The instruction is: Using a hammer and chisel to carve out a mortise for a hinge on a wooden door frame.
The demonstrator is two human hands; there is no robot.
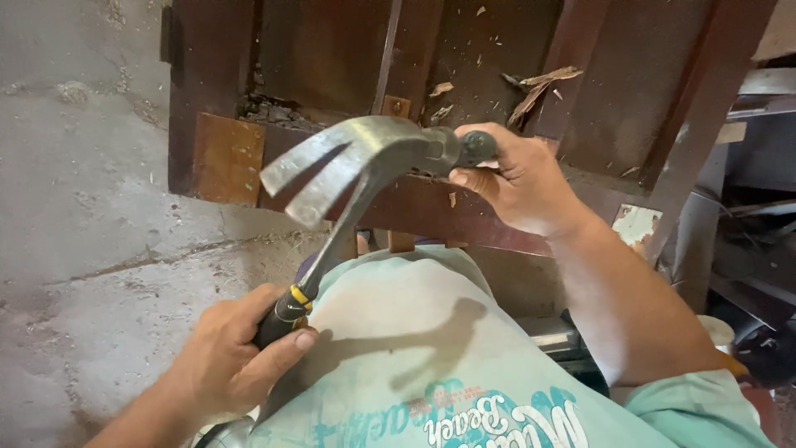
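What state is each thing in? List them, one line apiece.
Claw hammer: raised, claw pointing left, held at both ends.
Left hand: closed around the hammer's black grip.
Right hand: gripping the hammer's head end.
Dark wooden furniture: damaged, splintered, chips scattered on it.
Concrete floor: cracked, dusty.

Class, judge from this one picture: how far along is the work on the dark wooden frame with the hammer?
Done: splintered wood and chips already hang off the dark wooden frame. In hand: the left hand grips the claw hammer by its handle, while the right hand holds a dark-handled tool against the frame. Left: the rail and the small metal plate are not yet off.
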